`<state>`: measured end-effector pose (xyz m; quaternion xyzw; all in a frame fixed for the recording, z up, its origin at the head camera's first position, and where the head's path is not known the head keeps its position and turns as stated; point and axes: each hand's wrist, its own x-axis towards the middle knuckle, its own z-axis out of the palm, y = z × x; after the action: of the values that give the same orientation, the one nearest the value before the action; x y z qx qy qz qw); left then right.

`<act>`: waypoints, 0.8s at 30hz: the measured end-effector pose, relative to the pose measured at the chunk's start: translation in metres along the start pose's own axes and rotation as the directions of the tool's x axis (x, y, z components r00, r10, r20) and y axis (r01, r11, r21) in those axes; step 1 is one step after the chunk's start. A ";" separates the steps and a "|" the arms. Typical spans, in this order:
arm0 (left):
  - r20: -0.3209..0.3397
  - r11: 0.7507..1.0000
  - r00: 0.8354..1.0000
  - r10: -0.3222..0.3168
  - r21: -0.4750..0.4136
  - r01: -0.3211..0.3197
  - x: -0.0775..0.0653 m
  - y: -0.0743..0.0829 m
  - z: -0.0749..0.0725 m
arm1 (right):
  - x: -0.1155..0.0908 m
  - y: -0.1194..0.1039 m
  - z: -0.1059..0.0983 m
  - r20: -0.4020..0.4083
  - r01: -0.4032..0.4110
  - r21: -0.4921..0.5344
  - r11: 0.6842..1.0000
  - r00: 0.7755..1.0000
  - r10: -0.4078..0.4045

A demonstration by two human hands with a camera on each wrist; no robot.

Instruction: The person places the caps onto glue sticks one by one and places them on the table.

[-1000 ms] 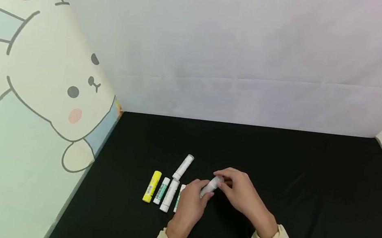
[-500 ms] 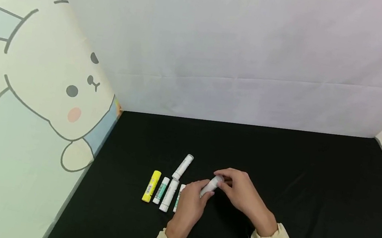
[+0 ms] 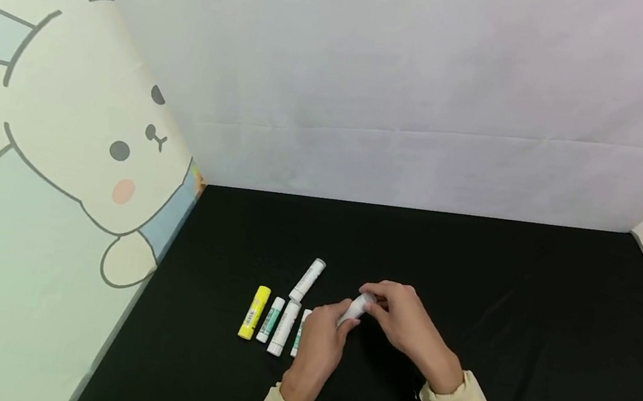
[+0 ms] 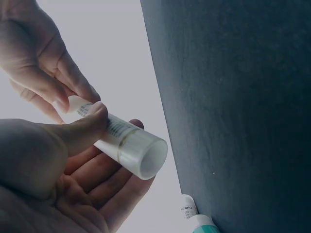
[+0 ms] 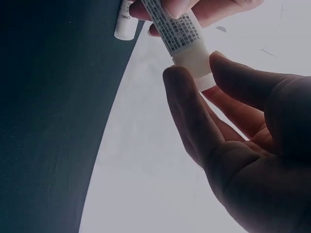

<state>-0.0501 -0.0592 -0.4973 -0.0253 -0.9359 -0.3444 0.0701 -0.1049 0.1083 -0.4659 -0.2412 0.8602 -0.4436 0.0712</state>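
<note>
My left hand [image 3: 319, 349] holds a white glue stick [image 3: 352, 310] by its printed body, thumb on top and fingers underneath. In the left wrist view, the glue stick [image 4: 116, 133] points its wide translucent end away from the other hand. My right hand [image 3: 412, 325] has thumb and fingertips at the opposite end. In the right wrist view, the right hand [image 5: 233, 131] pinches the ridged end of the glue stick [image 5: 192, 56]. Both hands are over the black table, right of a group of other sticks.
On the black tablecloth [image 3: 474, 265] lie a yellow glue stick [image 3: 254, 313], a green-and-white stick [image 3: 270, 320], a white stick [image 3: 284, 328] and another white stick [image 3: 307, 280] behind it. A second green-and-white stick [image 3: 297, 339] is partly hidden by the left hand. A pale wall [image 3: 407, 88] stands behind.
Both hands keep their hold on the white glue stick in nearly the same place. The sticks on the table stay put; the head view has shifted slightly.
</note>
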 end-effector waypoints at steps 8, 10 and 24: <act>-0.010 0.999 1.000 0.024 0.028 -0.024 -0.001 -0.001 0.001 | -0.001 -0.002 0.002 0.009 -0.023 -0.012 1.000 1.000 0.023; -0.019 0.999 0.999 0.030 0.042 -0.029 -0.001 -0.001 0.001 | -0.002 -0.002 0.002 0.009 -0.022 -0.014 1.000 1.000 0.022; -0.074 0.995 0.996 0.045 0.088 -0.039 -0.003 0.001 0.005 | -0.003 -0.006 0.002 -0.009 -0.015 -0.031 0.999 1.000 0.015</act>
<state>-0.0478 -0.0549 -0.5010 -0.0287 -0.9458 -0.3028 0.1138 -0.0996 0.1052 -0.4629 -0.2338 0.8692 -0.4306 0.0669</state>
